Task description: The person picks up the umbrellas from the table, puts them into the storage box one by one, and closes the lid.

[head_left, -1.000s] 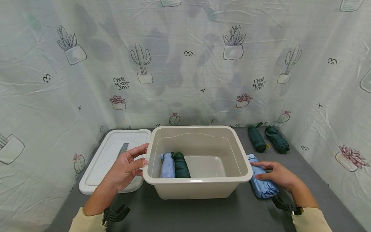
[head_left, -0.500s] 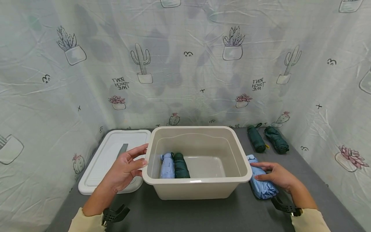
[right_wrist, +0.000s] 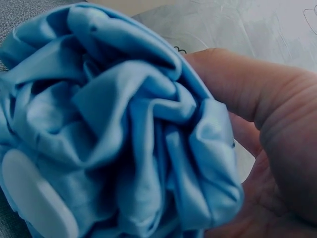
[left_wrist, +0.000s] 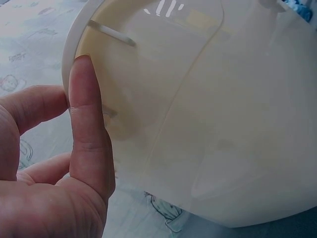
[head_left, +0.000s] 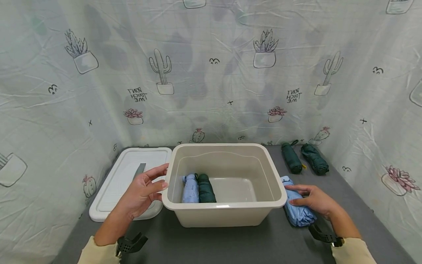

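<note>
A beige plastic bin point(head_left: 224, 214) stands in the middle of the head view. My left hand point(head_left: 145, 190) holds its left rim, thumb at the rim's edge and a finger along the outer wall in the left wrist view. Inside lie a light blue folded umbrella point(head_left: 191, 189) and a dark green folded umbrella point(head_left: 206, 189), side by side. Right of the bin, my right hand point(head_left: 313, 200) grips another blue folded umbrella point(head_left: 298, 212) lying on the table. Its gathered fabric point(right_wrist: 143, 109) and a white oval piece point(right_wrist: 37, 198) fill the right wrist view.
Two dark green folded umbrellas, a left one point(head_left: 291, 157) and a right one point(head_left: 314, 159), lie at the back right of the grey table point(head_left: 211, 245). A white lid point(head_left: 115, 183) lies left of the bin. A cactus-print curtain point(head_left: 211, 80) surrounds the table.
</note>
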Demonstrator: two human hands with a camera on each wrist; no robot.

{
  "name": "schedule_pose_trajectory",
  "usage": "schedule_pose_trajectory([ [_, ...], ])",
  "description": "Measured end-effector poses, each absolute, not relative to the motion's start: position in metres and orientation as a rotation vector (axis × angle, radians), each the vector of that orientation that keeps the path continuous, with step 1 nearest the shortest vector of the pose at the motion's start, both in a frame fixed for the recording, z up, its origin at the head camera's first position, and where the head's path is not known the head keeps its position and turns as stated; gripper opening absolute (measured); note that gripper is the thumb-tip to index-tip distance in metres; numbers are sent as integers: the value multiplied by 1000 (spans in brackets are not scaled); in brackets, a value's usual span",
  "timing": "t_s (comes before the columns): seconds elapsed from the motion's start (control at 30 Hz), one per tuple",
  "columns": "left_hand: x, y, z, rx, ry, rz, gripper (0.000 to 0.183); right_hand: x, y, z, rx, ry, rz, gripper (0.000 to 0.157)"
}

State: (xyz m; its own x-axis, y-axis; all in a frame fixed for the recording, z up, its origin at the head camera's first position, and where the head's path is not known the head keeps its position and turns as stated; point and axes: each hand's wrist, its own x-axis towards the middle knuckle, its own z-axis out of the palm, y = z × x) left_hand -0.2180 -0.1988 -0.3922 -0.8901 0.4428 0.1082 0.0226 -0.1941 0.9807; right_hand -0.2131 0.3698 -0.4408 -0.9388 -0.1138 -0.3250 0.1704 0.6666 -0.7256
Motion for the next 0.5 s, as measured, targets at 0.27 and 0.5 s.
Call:
schedule_pose_trajectory([
  [0.27,-218,-198,-392,543,1794,2162,61,-211,368,-441,51,2561,-1149,70],
  [0.5,-217,-198,-392,535,1798,2162,63,-209,368,-442,13,2569,-1197,68],
])
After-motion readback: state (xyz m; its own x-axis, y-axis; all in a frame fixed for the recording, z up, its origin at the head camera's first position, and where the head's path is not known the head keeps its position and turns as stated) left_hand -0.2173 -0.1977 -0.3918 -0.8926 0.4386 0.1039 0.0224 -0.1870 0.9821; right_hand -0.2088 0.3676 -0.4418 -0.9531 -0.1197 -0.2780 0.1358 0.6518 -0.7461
